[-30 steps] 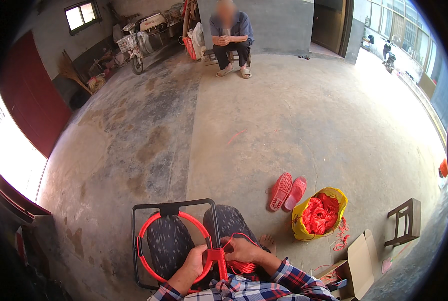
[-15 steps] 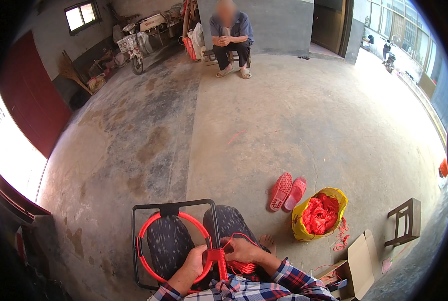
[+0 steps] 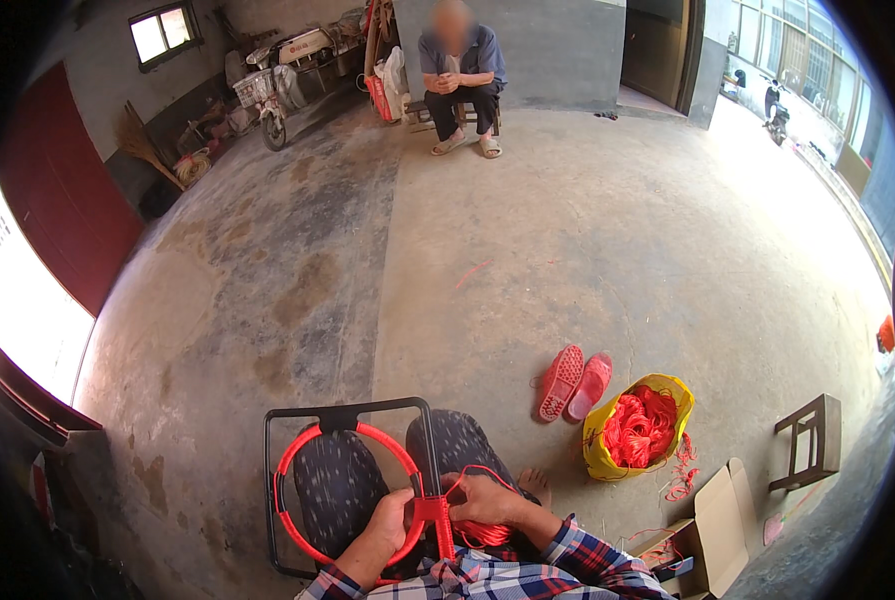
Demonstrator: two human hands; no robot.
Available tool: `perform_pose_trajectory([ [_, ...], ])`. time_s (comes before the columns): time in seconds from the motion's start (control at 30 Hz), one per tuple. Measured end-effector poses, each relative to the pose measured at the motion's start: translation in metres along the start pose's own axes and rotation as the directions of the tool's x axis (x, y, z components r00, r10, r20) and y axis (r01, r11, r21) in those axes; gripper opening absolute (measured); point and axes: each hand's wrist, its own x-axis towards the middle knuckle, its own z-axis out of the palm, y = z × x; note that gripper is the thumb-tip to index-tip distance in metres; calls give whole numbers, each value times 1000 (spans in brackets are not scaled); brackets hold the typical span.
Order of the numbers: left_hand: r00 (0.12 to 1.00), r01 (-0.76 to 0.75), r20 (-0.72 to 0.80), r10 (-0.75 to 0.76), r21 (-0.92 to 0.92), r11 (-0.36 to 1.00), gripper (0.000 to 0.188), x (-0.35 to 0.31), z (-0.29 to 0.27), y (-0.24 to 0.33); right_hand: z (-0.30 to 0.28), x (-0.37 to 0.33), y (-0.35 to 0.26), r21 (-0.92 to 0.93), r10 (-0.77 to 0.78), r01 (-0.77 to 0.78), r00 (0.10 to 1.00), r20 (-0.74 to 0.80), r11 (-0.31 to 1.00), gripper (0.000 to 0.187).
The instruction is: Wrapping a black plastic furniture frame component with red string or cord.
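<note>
A black metal frame point(image 3: 349, 408) with rounded corners rests across my lap. Inside it sits a ring point(image 3: 396, 447), mostly wrapped in red cord, with black showing in places. My left hand point(image 3: 388, 523) is closed around the ring's right side, next to a red-wrapped joint point(image 3: 433, 509) on the frame's side bar. To the right of that joint, my right hand point(image 3: 484, 498) pinches a strand of red cord, its fingertips close to the wrapping. A loop of the strand arches over this hand. Below it, a bundle of red cord point(image 3: 483, 534) lies by my thigh, partly hidden.
Red slippers point(image 3: 576, 384) lie ahead on the concrete floor, beside a yellow bag point(image 3: 598, 457) full of red cord. An open cardboard box point(image 3: 719, 530) and a small wooden stool point(image 3: 813, 446) stand at right. A person point(image 3: 464, 75) sits opposite, near a parked scooter point(image 3: 273, 110).
</note>
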Motion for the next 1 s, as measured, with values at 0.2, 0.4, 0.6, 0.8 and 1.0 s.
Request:
perform_pose_trajectory([
  [0.2,1000,3,22,-4,20,1000,36,0,-1,0,-1,-2,-8,21,19,-19,1000,18,1000,62],
  [0.4,1000,-5,27,4,30,1000,37,-3,0,0,-1,-3,-5,17,-5,4,1000,21,1000,61],
  [0.6,999,-16,47,15,8,1000,31,5,-9,-4,-1,-2,-5,6,-11,11,1000,17,1000,62],
  [0.8,999,-34,-1,34,3,999,23,9,-11,-5,-1,2,2,7,-12,12,1000,22,1000,62],
  [1.0,998,-45,-40,45,-5,999,23,7,-9,-5,0,1,4,58,-27,26,999,21,998,60],
])
